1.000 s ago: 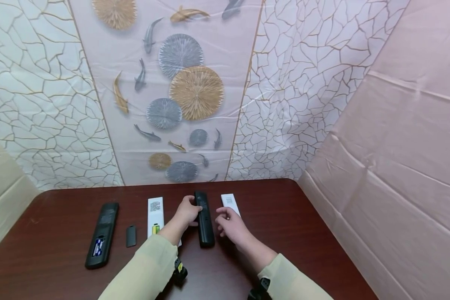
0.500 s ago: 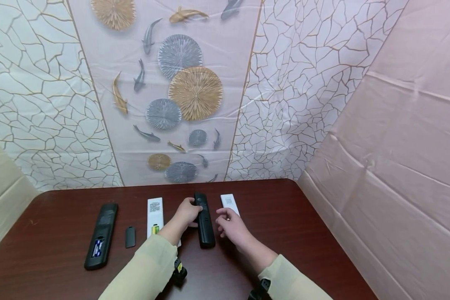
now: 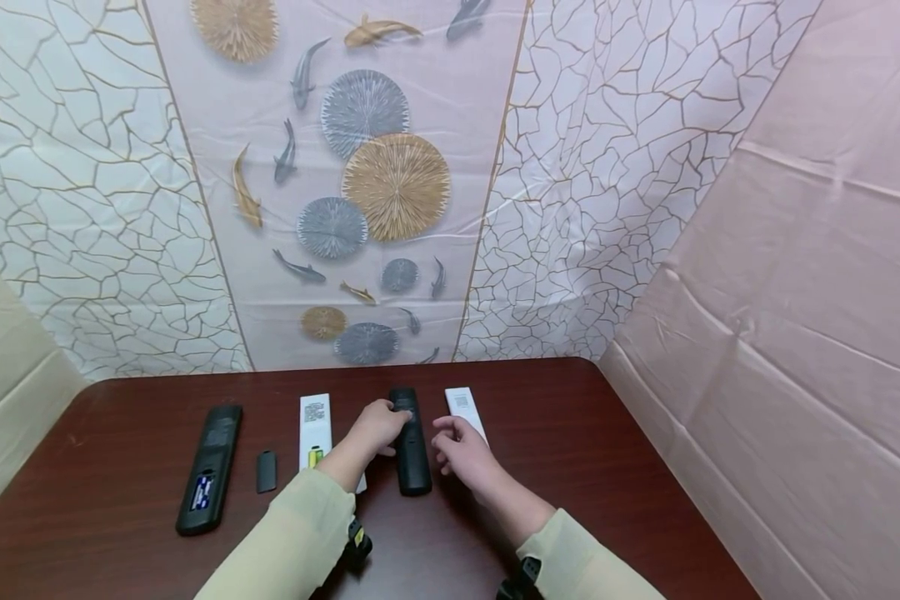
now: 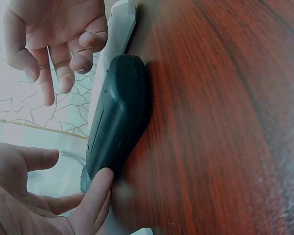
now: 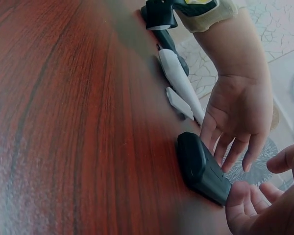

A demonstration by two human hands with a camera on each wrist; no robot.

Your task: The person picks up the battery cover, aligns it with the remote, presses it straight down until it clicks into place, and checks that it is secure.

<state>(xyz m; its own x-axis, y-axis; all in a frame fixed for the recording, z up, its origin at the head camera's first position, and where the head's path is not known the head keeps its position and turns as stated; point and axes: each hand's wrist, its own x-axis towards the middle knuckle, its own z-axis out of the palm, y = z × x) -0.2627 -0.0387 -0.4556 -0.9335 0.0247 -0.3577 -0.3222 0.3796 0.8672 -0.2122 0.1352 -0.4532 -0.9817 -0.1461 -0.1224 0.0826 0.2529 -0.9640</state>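
A black remote control (image 3: 414, 457) lies face down on the table, between my hands. My left hand (image 3: 371, 429) is at its left edge; in the left wrist view straight fingers (image 4: 95, 196) touch its side, while the thumb (image 4: 44, 159) stands apart from it. Just right of the remote hovers my right hand (image 3: 461, 450), its fingers loosely bent around nothing. In the right wrist view its fingertips (image 5: 241, 193) come close to the remote's end. A white remote (image 3: 464, 407) lies behind the right hand, partly hidden by it.
Left of my left hand lies a white remote (image 3: 315, 421) with a green battery (image 3: 315, 457) showing; its small white cover (image 5: 179, 103) is beside it. Farther left are a black remote (image 3: 210, 467) with blue batteries (image 3: 202, 492) and a dark battery cover (image 3: 266, 472).
My left hand's fingers have drawn in slightly at the black remote's upper left edge. The remote and my right hand stay in place.
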